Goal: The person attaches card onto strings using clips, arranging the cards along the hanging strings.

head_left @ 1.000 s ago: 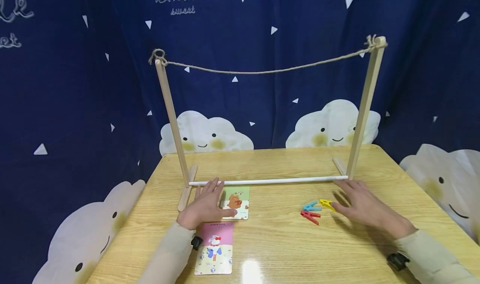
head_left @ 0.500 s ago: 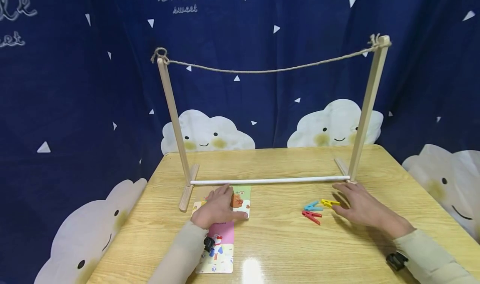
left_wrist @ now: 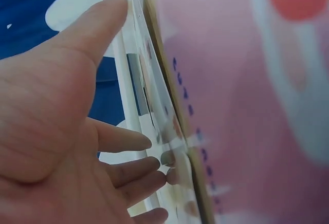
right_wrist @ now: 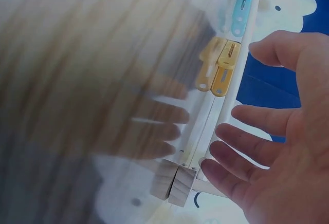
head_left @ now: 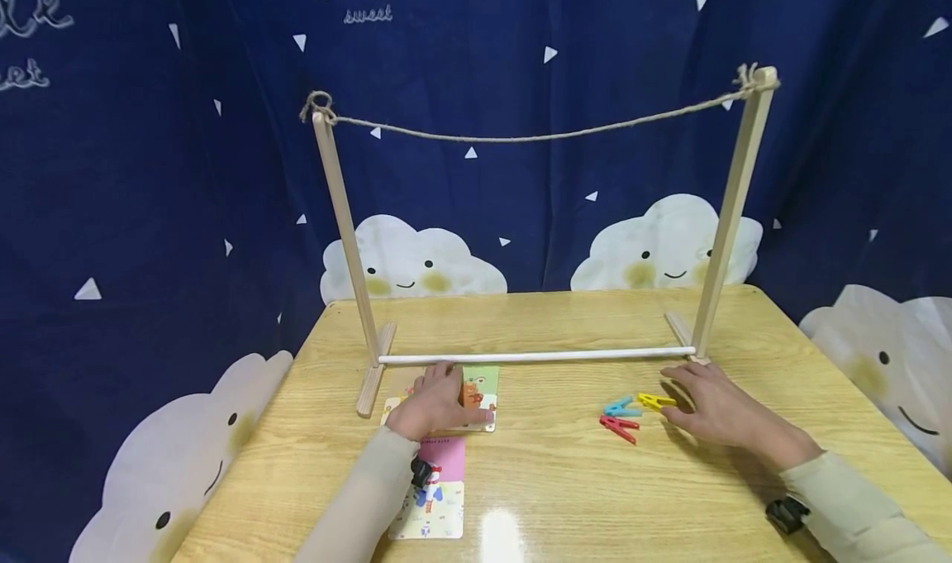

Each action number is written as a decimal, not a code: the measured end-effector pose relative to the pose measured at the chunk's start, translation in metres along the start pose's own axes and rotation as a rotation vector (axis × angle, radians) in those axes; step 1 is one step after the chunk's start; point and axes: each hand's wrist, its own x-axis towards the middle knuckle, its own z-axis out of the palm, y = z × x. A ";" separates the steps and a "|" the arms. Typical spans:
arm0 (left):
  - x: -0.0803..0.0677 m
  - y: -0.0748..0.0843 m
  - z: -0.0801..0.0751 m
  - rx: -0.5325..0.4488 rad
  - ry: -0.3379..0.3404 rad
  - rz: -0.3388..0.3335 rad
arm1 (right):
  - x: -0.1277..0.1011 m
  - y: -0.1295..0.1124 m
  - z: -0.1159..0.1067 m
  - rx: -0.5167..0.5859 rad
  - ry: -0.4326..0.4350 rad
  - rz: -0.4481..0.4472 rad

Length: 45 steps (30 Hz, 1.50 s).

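Note:
My left hand [head_left: 439,402] lies flat with straight fingers on a green card with a bear picture [head_left: 482,379], just in front of the white rod. The left wrist view shows the fingers [left_wrist: 128,170] spread just above the card's glossy surface. The edge of another card [head_left: 388,412] peeks out left of that hand. A pink card [head_left: 439,489] lies nearer to me, partly under my left sleeve. My right hand [head_left: 702,404] rests open on the table, thumb beside a yellow clip [head_left: 656,400] [right_wrist: 222,72]. A blue clip [head_left: 621,407] and a red clip [head_left: 619,428] lie just left of it.
A wooden frame stands across the table: two posts [head_left: 344,224] joined by a low white rod [head_left: 535,355], with a sagging rope [head_left: 535,137] tied between their tops. The wooden table [head_left: 565,497] is backed by a dark blue curtain with clouds.
My left hand has slid to the right onto the green card, uncovering the edge of a card on its left. The right hand has hardly moved.

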 end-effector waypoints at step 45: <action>0.021 -0.013 -0.012 -0.110 -0.074 -0.040 | 0.003 0.002 0.002 0.039 -0.028 -0.056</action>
